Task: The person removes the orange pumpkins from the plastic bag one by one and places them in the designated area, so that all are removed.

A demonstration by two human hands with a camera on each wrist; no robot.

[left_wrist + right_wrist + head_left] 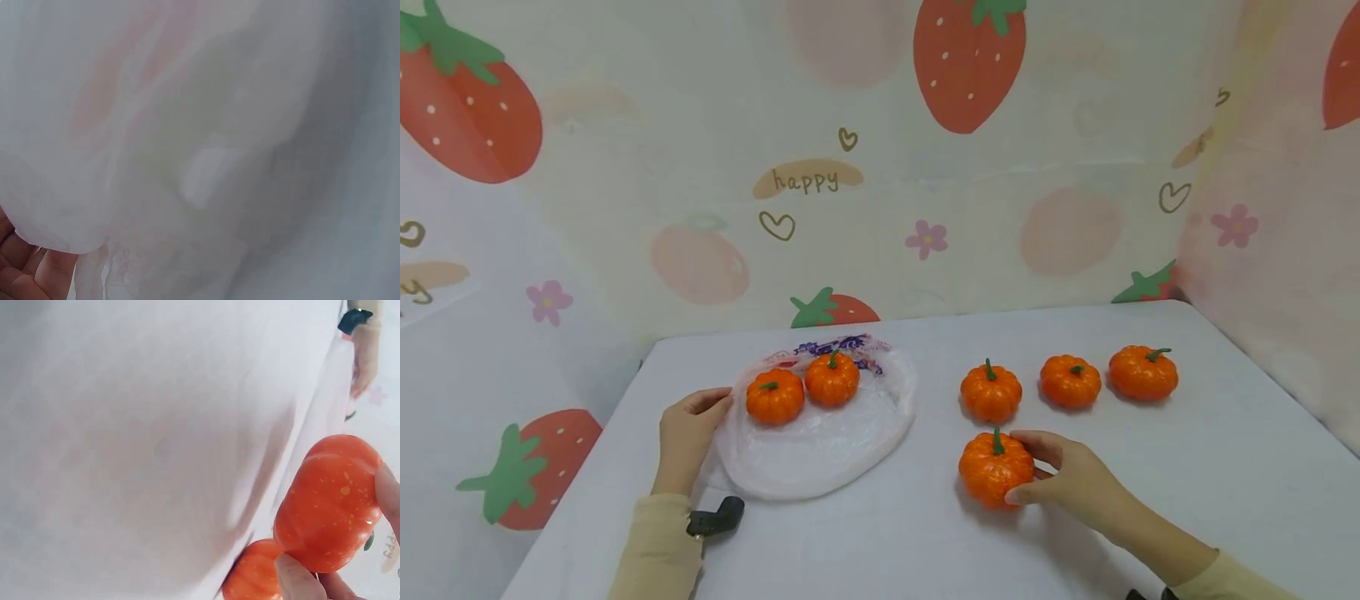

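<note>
A small orange pumpkin (pixel 994 469) with a green stem is in my right hand (pixel 1075 483), gripped from its right side between thumb and fingers. From below, the right wrist view shows the pumpkin (pixel 331 503) held by the fingertips. My left hand (pixel 688 429) pinches the left rim of a thin white plastic bag (pixel 805 467), which is spread open on the table. Inside the bag's far left part sit two pumpkins, a left one (pixel 775 397) and a right one (pixel 832 380). White plastic (pixel 56 231) covers part of the left fingers in the left wrist view.
Behind the right hand, three more pumpkins stand in a row: a left one (pixel 991 393), a middle one (pixel 1070 382) and a right one (pixel 1143 373). A white cloth covers the table (pixel 865 542). Strawberry-printed sheets (pixel 880 250) rise at the back and sides.
</note>
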